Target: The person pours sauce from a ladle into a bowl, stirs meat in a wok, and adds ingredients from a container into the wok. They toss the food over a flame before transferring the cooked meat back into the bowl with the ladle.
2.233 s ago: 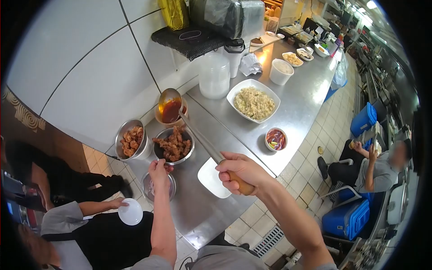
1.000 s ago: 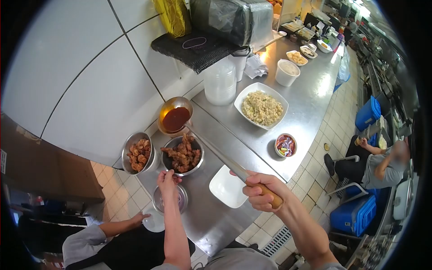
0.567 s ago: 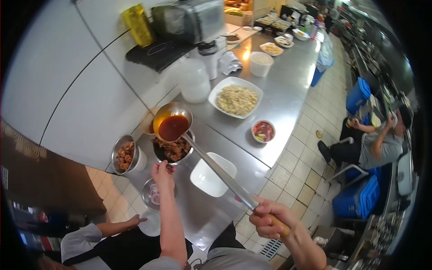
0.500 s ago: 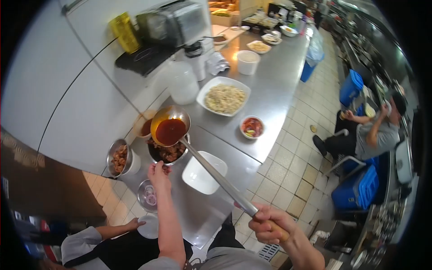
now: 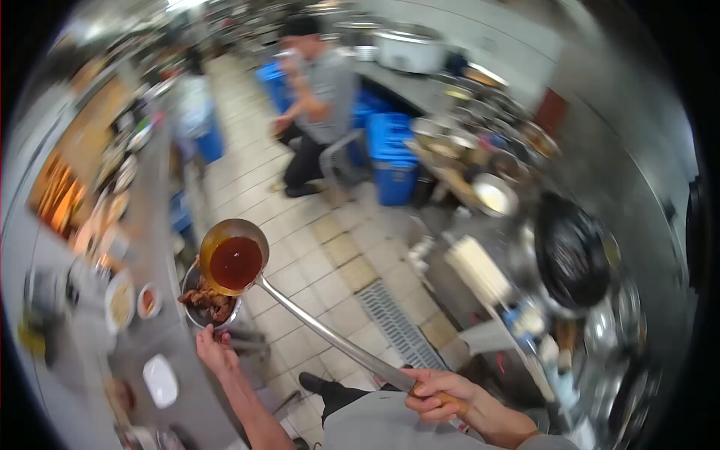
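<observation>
In my right hand (image 5: 442, 396) is the wooden grip of a long-handled metal ladle (image 5: 322, 330), the fingers wrapped round it. Dark red-brown sauce (image 5: 236, 262) lies in the ladle's wide cup. Partly under that cup is a round metal bowl (image 5: 189, 307) of browned meat pieces (image 5: 210, 304). My left hand (image 5: 217, 351) grips the bowl's near rim, and the bowl is off the counter, over the aisle side. Whether the ladle touches the bowl cannot be made out.
The steel counter (image 5: 176, 416) on the left carries a white square dish (image 5: 160, 381), a plate of pale food (image 5: 120, 301) and a small red-filled bowl (image 5: 148, 301). A seated person (image 5: 330, 97), blue bins (image 5: 391, 161) and a black wok (image 5: 574, 251) are across the tiled aisle.
My view has swung right, from the counter toward the aisle. My left hand has lifted the meat bowl from the counter, and the ladle has come along above it.
</observation>
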Available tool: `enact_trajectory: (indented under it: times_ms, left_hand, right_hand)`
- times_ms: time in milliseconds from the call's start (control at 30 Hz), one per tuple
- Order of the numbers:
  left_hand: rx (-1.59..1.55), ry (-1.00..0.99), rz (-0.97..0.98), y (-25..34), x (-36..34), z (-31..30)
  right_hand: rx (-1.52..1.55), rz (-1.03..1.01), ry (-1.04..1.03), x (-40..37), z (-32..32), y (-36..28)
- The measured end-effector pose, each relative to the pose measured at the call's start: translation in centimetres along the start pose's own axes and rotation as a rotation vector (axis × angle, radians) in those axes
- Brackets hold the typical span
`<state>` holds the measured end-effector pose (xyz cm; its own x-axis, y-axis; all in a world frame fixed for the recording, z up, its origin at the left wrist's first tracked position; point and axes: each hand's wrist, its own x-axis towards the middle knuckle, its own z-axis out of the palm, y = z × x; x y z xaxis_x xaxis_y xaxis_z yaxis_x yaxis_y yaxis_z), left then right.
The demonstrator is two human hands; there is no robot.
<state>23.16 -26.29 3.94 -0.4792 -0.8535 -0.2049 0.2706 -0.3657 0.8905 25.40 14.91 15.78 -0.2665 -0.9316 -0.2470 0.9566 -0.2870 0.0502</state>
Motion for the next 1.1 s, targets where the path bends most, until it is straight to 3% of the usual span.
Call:
enact_trajectory:
  times_ms: [167, 300, 400, 433, 500, 600, 767, 833, 900, 967, 1000, 1067, 1100]
  left_hand:
    - [0.018, -0.368, -0.267, -10.5, -7.6, 13.8]
    - [0.047, -0.581, -0.478, -16.1, -14.0, 20.6]
    - [0.148, -0.662, -0.546, -15.8, -20.1, 25.1]
    - [0.184, -0.699, -0.562, -16.7, -21.4, 26.0]
    - [0.207, -0.749, -0.6, -18.6, -23.1, 27.6]
    - [0.354, -0.821, -0.61, -18.2, -25.9, 31.1]
    - [0.353, -0.963, -0.675, -21.6, -27.9, 34.5]
    - [0.37, -0.949, -0.697, -21.4, -27.6, 36.8]
    - [0.383, -0.975, -0.699, -22.7, -27.7, 37.4]
    - [0.383, -1.004, -0.674, -23.7, -27.9, 38.2]
    - [0.389, -1.013, -0.679, -24.1, -28.2, 38.5]
    - [0.447, -1.002, -0.587, -23.7, -28.3, 40.2]
    - [0.446, -1.005, -0.59, -24.1, -28.2, 40.5]
  right_hand:
    - [0.027, -0.51, 0.034, -14.0, -4.0, 1.0]
    - [0.043, -1.025, 0.098, -21.4, -6.1, 1.6]
    - [0.042, -1.308, 0.416, -26.4, -5.6, -1.2]
    - [0.052, -1.331, 0.416, -27.2, -6.5, -2.0]
    - [0.119, -1.525, 0.908, -28.3, -8.5, -4.3]
    - [0.12, -1.558, 0.907, -32.2, -10.4, -8.4]
    - [0.264, -1.699, 0.806, -34.6, -14.8, -8.1]
    - [0.204, -1.604, 1.12, -34.9, -13.0, -9.9]
    - [0.189, -1.627, 1.209, -34.5, -13.4, -9.7]
    - [-0.276, -1.468, 1.667, -33.9, -14.3, -8.9]
    - [-0.263, -1.471, 1.672, -33.5, -15.6, -8.1]
    - [-0.842, -1.264, 2.24, -33.1, -16.3, -8.2]
    - [-0.84, -1.263, 2.246, -33.0, -16.1, -7.9]
